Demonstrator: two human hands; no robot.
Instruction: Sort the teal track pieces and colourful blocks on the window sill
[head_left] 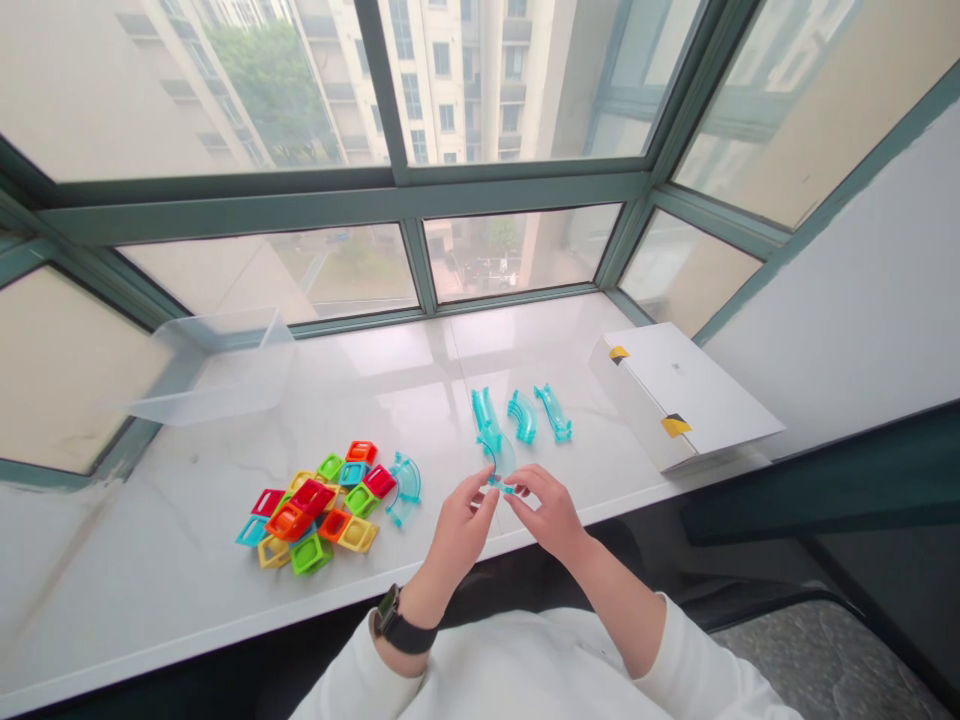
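Observation:
My left hand (463, 528) and my right hand (546, 508) meet over the front edge of the white marble sill (187, 560). Both pinch the near end of a clear teal curved track piece (496, 452) with fingers closed. Just behind it lie three more teal track pieces: one long (482, 408), one curved (523, 416), one straight (553, 411). To the left sits a pile of several coloured square frame tiles (319, 505), with another teal curved piece (406, 484) at its right side. A dark watch is on my left wrist.
A clear plastic bin (217, 370) stands at the back left of the sill. A white flat box (679, 395) with yellow tape lies at the right end. Windows with green frames enclose the sill. A dark floor gap and a grey mat lie lower right.

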